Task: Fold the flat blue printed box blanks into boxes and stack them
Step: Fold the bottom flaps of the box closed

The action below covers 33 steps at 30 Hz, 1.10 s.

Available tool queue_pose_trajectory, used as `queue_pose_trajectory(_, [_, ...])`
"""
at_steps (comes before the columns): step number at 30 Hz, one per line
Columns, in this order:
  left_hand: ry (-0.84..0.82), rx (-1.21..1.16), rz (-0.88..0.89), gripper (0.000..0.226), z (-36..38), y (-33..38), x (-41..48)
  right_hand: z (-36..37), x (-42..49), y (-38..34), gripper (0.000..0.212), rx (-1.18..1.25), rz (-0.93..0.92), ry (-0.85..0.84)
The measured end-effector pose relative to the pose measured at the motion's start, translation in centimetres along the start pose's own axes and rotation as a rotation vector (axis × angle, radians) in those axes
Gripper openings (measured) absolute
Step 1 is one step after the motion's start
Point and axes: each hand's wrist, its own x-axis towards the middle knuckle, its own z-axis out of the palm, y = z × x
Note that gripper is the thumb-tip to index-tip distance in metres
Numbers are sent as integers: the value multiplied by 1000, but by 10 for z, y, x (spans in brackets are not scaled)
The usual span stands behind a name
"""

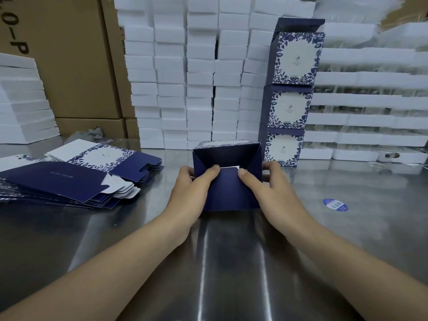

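At the far left stand stacked white foam trays (23, 100), with brown cartons (76, 66) behind them. In front, a pile of flat blue box blanks (69, 179) lies on the metal table (231, 262), fanned out, its long side running left to right and its notched flaps pointing right.

In the middle, the left hand (194, 188) and right hand (271, 188) grasp a half-folded box (228, 158) between them. It rests on the table with its open end tilted up toward the person. The fingers curl around its two sides and both thumbs press on the near flap. It looks about as wide as deep, so I cannot tell its long axis.

Just beyond the right hand, three folded boxes (289, 107) stand stacked upright, flowered faces forward, against a wall of white foam blocks (185, 77). Further right, a round blue sticker (335, 205) lies on the table.
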Motion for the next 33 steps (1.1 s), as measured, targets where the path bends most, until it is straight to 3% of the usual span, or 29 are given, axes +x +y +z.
queue_pose_trajectory(5, [-96, -96, -20, 51, -1, 3, 0, 1, 0, 1, 72, 36, -41, -51])
queue_pose_trajectory(11, [-188, 8, 132, 44, 6, 3, -4, 3, -3, 3, 49, 19, -159, -104])
queue_pose_trajectory(17, [-205, 71, 214, 78, 9, -2, -2, 0, 0, 3, 48, 1, -185, -131])
queue_pose_trajectory(23, [-139, 41, 269, 57, 8, -6, -2, 0, 3, 5, 43, 28, -208, -116])
queue_pose_trajectory(33, [-63, -49, 285, 62, 7, -5, 1, 2, -3, 5, 45, -21, -278, -66])
